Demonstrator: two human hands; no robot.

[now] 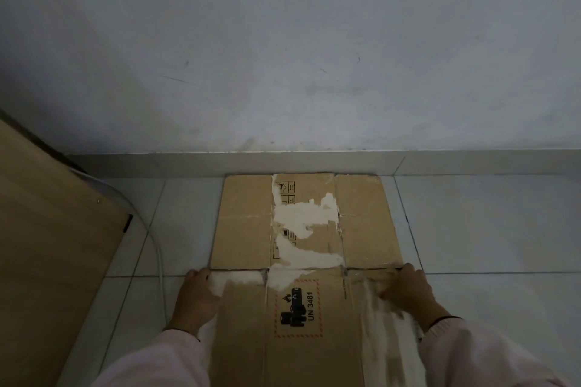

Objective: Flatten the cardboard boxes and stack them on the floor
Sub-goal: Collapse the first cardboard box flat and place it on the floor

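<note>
A flattened brown cardboard box (245, 223) lies on the tiled floor, its far edge against the base of the wall. It bears torn white label patches and a red-bordered "UN 3481" battery mark near me. My left hand (196, 298) rests on the left edge of the near panel, fingers curled over the side. My right hand (405, 291) presses on the right side of the same panel, over a strip of clear tape. Both hands lie just behind the crease between the near and far panels. Pale pink sleeves cover both forearms.
A light wooden furniture panel (47, 245) stands at the left, with a thin white cable (157, 248) curving down beside it. A grey-white wall (283, 56) and low skirting close the far side. Pale floor tiles (487, 223) spread to the right.
</note>
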